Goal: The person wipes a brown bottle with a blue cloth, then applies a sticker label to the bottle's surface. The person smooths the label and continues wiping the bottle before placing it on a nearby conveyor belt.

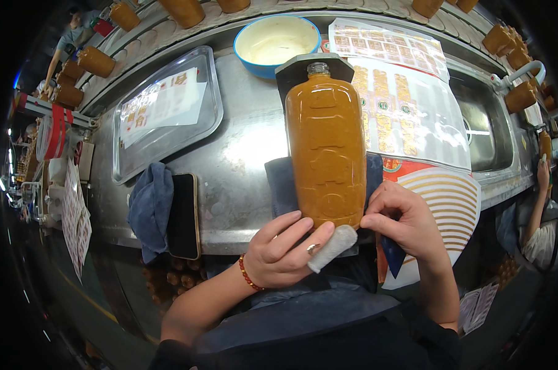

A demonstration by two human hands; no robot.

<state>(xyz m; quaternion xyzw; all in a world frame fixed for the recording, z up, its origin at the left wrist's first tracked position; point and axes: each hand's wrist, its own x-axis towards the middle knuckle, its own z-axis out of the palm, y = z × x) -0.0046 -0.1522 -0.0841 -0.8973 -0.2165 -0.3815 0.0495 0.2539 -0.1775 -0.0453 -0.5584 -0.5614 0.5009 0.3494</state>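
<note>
A glossy amber-brown bottle (327, 142) with raised relief lies with its clear threaded neck pointing away from me, on a dark support (291, 73) with blue cloth (281, 185) beneath. My left hand (285, 250) grips the bottle's near end, its fingers bent over the edge. A white fabric sleeve (333, 248) covers its thumb. At the bottle's lower right corner, my right hand (408, 219) has thumb and forefinger pinched together, and whatever lies between the tips is too small to tell. Below that hand a flat dark-blue piece (392, 256) shows, partly hidden by it.
Printed decal sheets (386, 123) and a sheet of gold stripes (445, 209) lie right, beside a sink (485, 129). A blue-rimmed bowl (277, 44) stands behind. Left are a metal tray (214, 117), a blue rag (150, 206) and a phone (184, 216). Brown bottles line the far conveyor (149, 31).
</note>
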